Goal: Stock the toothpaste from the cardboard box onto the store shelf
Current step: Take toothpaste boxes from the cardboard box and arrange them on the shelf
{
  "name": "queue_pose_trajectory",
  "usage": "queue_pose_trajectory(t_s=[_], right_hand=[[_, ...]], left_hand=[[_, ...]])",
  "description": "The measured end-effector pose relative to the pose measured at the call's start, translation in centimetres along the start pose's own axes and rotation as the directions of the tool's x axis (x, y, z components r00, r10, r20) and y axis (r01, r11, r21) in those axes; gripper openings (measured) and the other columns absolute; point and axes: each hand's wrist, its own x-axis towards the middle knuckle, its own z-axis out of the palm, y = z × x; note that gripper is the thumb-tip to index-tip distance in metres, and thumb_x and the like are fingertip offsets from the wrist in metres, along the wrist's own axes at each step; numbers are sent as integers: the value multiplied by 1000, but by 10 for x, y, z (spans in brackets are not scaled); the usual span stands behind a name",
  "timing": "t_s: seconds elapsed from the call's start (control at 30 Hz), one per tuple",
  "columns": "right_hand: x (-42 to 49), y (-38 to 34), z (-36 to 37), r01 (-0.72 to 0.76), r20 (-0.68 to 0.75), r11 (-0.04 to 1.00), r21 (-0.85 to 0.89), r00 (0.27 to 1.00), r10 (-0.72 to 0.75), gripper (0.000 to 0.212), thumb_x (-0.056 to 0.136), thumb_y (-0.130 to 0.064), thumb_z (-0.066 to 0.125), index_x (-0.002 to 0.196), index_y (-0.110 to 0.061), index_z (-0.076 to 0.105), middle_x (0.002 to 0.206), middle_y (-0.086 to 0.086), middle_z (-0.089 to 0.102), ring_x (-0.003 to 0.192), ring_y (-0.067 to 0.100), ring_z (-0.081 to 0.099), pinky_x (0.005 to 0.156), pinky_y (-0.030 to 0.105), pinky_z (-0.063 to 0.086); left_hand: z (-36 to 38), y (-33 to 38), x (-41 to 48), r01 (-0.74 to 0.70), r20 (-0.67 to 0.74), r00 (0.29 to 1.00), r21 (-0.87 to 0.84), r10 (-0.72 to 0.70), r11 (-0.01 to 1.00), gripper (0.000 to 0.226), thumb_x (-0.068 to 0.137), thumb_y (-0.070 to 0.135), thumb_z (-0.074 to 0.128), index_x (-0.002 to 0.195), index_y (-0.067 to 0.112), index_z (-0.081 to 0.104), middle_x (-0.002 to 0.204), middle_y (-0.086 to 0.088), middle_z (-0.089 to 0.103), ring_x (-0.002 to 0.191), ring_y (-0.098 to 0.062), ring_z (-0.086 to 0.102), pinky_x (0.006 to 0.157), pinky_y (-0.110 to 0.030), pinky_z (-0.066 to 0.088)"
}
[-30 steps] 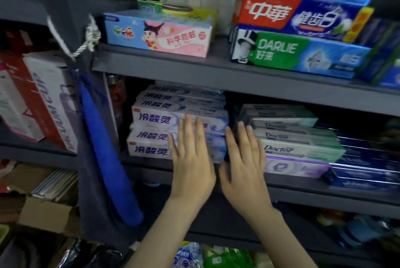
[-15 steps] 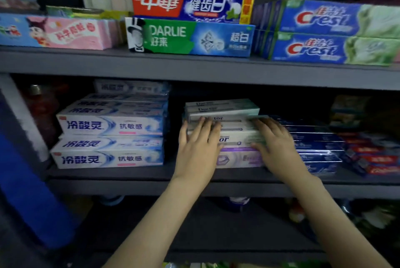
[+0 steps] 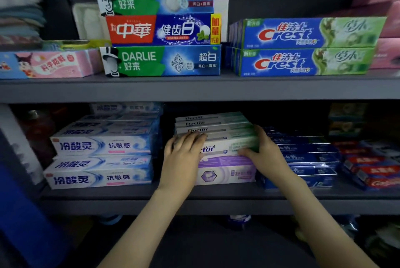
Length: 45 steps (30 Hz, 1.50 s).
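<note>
White-and-green Doctor toothpaste boxes (image 3: 218, 147) are stacked on a purple toothpaste box (image 3: 225, 172) in the middle of the lower shelf (image 3: 216, 197). My left hand (image 3: 183, 159) lies flat against the stack's left end, fingers reaching over the front box. At the stack's right end my right hand (image 3: 265, 154) grips it, fingers on top and thumb along the lower front edge. The cardboard box is out of view.
White-and-blue toothpaste boxes (image 3: 101, 159) are stacked left of the Doctor stack, dark blue boxes (image 3: 307, 159) and red ones (image 3: 372, 170) right of it. The upper shelf (image 3: 194, 89) carries Darlie boxes (image 3: 160, 61), Crest boxes (image 3: 303, 62) and a pink box (image 3: 47, 65).
My hands moved from the white-and-blue stack rightward to the Doctor stack. My right hand has since curled round the stack's right end, and the view has shifted right.
</note>
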Motion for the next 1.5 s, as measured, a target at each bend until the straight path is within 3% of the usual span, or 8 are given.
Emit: queue_pose_trajectory(t_s=[0.1,0.37,0.67,0.77,0.97,1.2,1.33,1.5], right_hand=[[0,-2,-1,-3,1,1000,17,1000,3,68,85,-11,69,144,-17,34,137,8,50,123,26,47,87,19,32],[-5,-3,8,24,-49,1000,-2,999,-24,69,88,-10,66,147,-12,30,142,12,43,128,28,43,99,24,33],[-22,-2,10,109,-141,984,-143,982,-129,80,86,-16,68,150,-6,21,150,14,32,138,29,29,113,42,26],[-51,6,14,201,-193,902,-381,937,-291,74,75,-22,79,137,-5,41,129,14,50,119,32,45,98,50,36],[-60,30,16,11,-253,840,-543,951,-176,78,69,-31,84,131,2,50,112,17,65,112,38,57,100,60,31],[-69,54,-10,58,-196,852,-521,963,-186,73,81,-46,69,138,-8,45,136,10,52,132,29,38,109,48,13],[-73,78,-38,87,-70,869,-488,988,-138,92,77,-77,30,149,-19,30,155,0,28,145,15,9,115,41,-3],[-72,93,-65,57,-131,877,-477,982,-135,99,75,-81,28,153,-21,18,160,3,12,145,9,-7,111,29,-20]], left_hand=[[4,-7,5,2,13,1000,-51,-1,999,43,77,22,56,119,19,59,117,-3,66,106,-21,57,99,-38,32],[1,-20,14,-26,95,995,-138,40,990,43,72,18,62,113,9,68,111,-10,69,97,-30,66,92,-51,47],[-20,4,-4,124,118,987,-103,-111,987,47,90,30,39,133,14,52,139,-12,51,130,-29,45,112,-53,23],[-24,26,-28,105,44,994,-112,-100,988,50,90,34,55,135,14,45,139,-11,46,130,-27,40,114,-49,25],[-8,34,-46,131,46,990,10,-132,991,54,75,19,80,124,13,58,121,-15,57,110,-30,47,99,-45,30],[-8,59,-44,77,75,994,37,-79,996,57,60,-2,84,113,13,68,109,-11,65,101,-25,45,89,-41,33],[0,71,-41,150,106,983,32,-152,988,58,61,-4,85,114,12,67,109,-11,64,98,-29,50,83,-45,44],[-4,91,-44,181,84,980,11,-182,983,51,73,-2,73,122,7,62,120,-18,59,110,-32,45,96,-48,31]])
